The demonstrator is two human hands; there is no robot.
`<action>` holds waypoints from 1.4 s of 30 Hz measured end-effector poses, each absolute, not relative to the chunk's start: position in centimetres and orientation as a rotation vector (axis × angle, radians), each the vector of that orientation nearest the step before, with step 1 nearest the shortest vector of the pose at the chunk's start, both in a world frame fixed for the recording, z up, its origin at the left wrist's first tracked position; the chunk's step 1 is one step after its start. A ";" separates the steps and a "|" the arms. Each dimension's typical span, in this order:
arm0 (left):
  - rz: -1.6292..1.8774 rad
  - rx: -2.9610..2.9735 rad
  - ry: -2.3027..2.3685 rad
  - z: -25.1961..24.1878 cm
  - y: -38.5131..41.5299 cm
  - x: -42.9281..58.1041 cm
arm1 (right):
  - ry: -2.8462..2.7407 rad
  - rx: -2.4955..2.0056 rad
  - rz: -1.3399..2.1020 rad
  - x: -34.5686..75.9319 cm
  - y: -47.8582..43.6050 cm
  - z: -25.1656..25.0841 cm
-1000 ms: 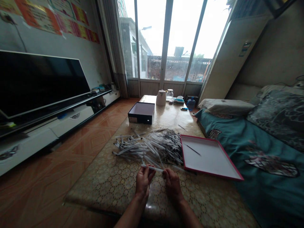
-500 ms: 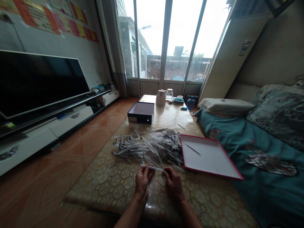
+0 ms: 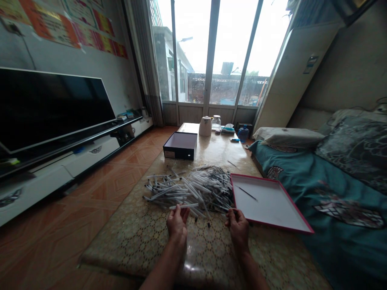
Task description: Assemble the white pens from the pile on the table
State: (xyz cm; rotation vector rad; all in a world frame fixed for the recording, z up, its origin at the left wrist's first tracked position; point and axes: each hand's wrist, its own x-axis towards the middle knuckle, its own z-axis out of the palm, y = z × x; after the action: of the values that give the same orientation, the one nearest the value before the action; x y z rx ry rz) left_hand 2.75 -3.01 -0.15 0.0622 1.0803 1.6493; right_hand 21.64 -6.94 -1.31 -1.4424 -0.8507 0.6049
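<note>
My left hand (image 3: 177, 221) is closed around a slim white pen barrel (image 3: 190, 206), held level in front of the pile. My right hand (image 3: 237, 223) is pinched together beside the near left corner of the red-rimmed lid (image 3: 279, 219). Whatever its fingertips hold is too small and dark to make out. Beyond both hands spreads a heap of white pens (image 3: 193, 187), many with dark ends, mixed with thin dark sticks toward the right. A small black cap (image 3: 208, 225) lies on the table between my hands. One thin dark pen refill (image 3: 248, 193) rests inside the lid.
A dark open box (image 3: 178, 152) stands behind the heap on the patterned table (image 3: 133, 237). Farther back are a pale kettle (image 3: 205, 127), a glass jar (image 3: 216, 122) and a tissue pack (image 3: 227, 128). A teal-covered sofa (image 3: 290, 165) runs along the right side.
My right hand has moved right, away from the white pen barrel, toward the lid. My left hand has shifted slightly left, still holding the barrel. A black cap now shows on the table between them.
</note>
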 end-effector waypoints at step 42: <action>0.931 2.564 1.935 -0.5 1.1 -6.5 | -1.123 -1.536 0.695 18.5 -8.0 -3.6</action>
State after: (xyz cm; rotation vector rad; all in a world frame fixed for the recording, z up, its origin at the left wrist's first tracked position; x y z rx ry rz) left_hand -6.53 1.10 -0.45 2.5643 1.9352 0.9307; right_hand 18.55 -7.97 -3.60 -1.5357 -1.1234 0.6946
